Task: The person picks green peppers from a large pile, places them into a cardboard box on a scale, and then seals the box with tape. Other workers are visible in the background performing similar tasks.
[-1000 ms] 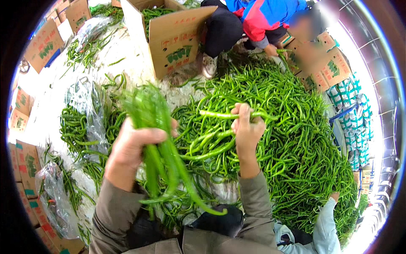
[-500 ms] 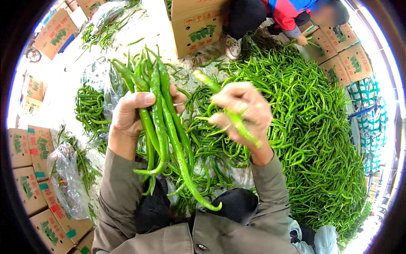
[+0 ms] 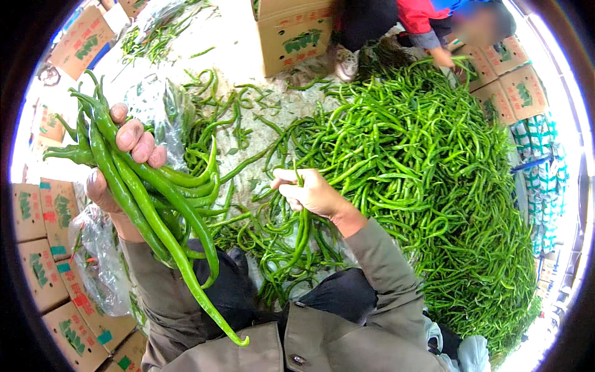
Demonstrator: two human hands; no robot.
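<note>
My left hand (image 3: 132,141), raised at the left, is closed around a bunch of long green chili peppers (image 3: 150,204), whose tips hang down over my knee. My right hand (image 3: 315,194) is near the middle, its fingers closed on a slender green pepper (image 3: 302,235) at the near edge of a large heap of green peppers (image 3: 427,180). Looser peppers (image 3: 226,108) lie on the pale ground between the hands and beyond them.
A person (image 3: 418,18) crouches at the top right, a hand at the heap. An open carton (image 3: 297,34) stands beyond it. Cartons (image 3: 42,276) line the left, with plastic bags (image 3: 102,285) beside them. More cartons (image 3: 511,87) and green-white netted bundles (image 3: 539,186) line the right.
My left hand has swung left with the bunch, fingertips turning toward the camera. My right hand, raised with a pepper half a second ago, has moved inward and lower over the peppers.
</note>
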